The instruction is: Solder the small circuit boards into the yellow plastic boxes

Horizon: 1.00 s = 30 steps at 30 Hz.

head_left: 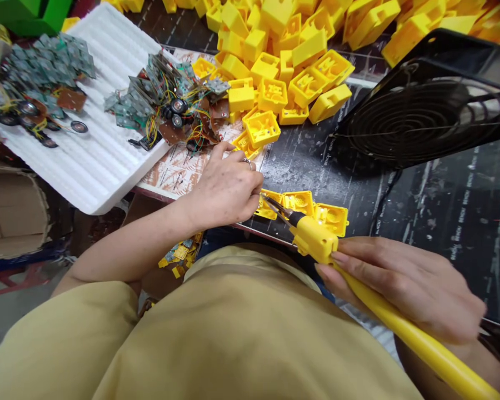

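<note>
My right hand (404, 278) is wrapped round a yellow tool (316, 239) with a black collar and thin metal tip, which looks like a soldering iron. Its tip points left, over a row of open yellow plastic cases (298, 201) at the table's near edge. My left hand (223, 186), a ring on one finger, is palm down beside the leftmost case of the row, close to the tip. Its fingers are curled; the thumb and anything between the fingertips are hidden. Just beyond it lies another open yellow case (262, 129).
Many yellow cases (275, 61) are heaped at the back. A black fan (420, 105) stands at the right. Left, a white foam board (104, 161) carries circuit boards (50, 61) with wires and small round speakers (177, 105). A cardboard box (12, 208) is below.
</note>
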Available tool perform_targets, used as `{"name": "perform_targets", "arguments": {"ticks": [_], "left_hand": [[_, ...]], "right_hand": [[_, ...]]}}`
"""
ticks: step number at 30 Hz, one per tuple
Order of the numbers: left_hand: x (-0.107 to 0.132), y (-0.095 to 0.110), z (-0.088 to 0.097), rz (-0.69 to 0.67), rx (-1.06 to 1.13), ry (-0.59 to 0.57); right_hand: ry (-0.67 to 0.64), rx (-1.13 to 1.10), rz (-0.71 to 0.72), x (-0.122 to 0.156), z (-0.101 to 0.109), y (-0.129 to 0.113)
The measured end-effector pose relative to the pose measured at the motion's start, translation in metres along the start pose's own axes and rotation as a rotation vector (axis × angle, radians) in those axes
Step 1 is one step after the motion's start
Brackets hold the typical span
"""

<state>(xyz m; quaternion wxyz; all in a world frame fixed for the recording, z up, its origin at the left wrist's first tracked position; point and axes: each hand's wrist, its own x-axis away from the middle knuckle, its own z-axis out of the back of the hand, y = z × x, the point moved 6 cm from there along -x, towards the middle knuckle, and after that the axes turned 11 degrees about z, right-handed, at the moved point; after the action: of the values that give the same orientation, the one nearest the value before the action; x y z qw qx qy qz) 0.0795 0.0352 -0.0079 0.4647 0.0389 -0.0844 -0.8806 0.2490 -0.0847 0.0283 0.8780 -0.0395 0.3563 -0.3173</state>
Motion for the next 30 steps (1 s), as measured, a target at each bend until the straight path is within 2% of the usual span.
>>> {"name": "perform_targets", "arguments": {"ticks": [3,7,10,15,21,27,30], "left_hand": [[-0.001,0.000,-0.001,0.000,0.000,-0.023],[-0.002,0.000,0.001,0.001,0.000,-0.040],[-0.004,0.001,0.002,-0.002,0.012,-0.067],[-0.004,0.002,0.003,-0.008,-0.016,-0.096],[-0.003,0.002,0.002,-0.029,-0.063,-0.099],[-0.001,0.002,0.000,-0.033,-0.074,-0.100],[0.002,-0.006,0.009,-0.025,-0.019,-0.088]], "right_hand": [[-0.015,-0.001,0.032,0.002,0.005,0.001],[-0.081,0.032,-0.047,0.008,0.017,0.012],[-0.066,0.086,-0.095,0.010,0.021,0.018],[-0.069,0.108,-0.055,0.010,0.014,0.017],[0.048,0.029,-0.143,0.019,0.016,0.015],[0.013,-0.004,-0.152,0.017,0.008,0.015],[0.029,-0.022,-0.163,0.027,0.011,0.013]]}}
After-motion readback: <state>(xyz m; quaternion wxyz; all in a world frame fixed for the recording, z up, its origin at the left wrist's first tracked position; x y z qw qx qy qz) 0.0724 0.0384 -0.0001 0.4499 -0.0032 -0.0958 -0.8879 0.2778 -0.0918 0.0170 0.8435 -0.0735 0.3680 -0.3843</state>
